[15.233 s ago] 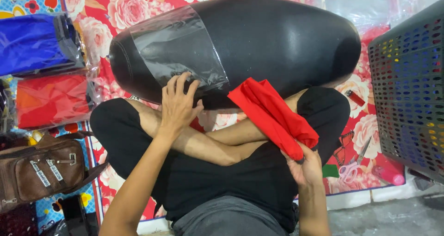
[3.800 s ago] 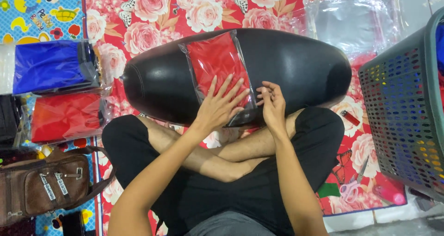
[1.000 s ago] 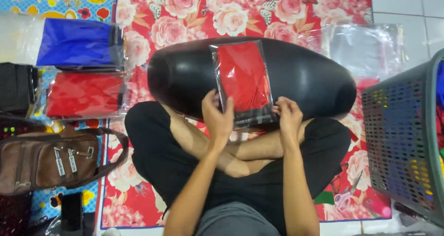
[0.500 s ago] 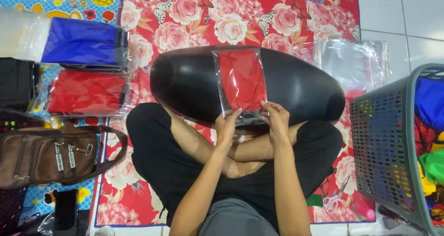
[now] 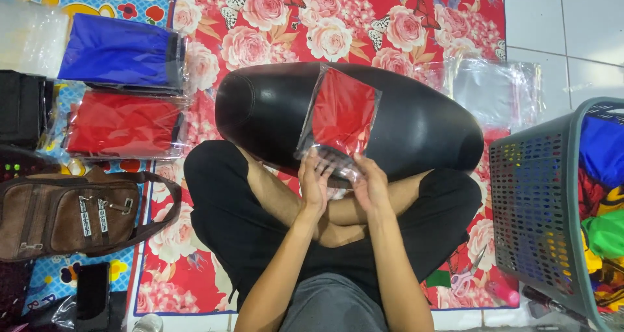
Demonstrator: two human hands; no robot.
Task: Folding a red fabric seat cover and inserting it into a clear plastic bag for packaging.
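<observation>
I sit cross-legged with a long black padded cushion [image 5: 416,127] across my shins. On it lies a folded red cloth in a clear plastic bag [image 5: 342,111]. My left hand [image 5: 316,181] and my right hand [image 5: 370,184] both pinch the bag's near open end, fingers folded over the flap at the cushion's front edge.
Bagged blue cloths [image 5: 120,52] and red cloths [image 5: 120,125] are stacked at the left, above a brown sling bag [image 5: 65,216] and a dark phone [image 5: 92,292]. Empty clear bags [image 5: 494,91] lie at the back right. A grey mesh basket [image 5: 539,202] of coloured cloth stands right, scissors [image 5: 465,277] beside it.
The red cloth went from loose in my right hand into the clear bag on the cushion. Over the last second both hands drew together at the bag's near end.
</observation>
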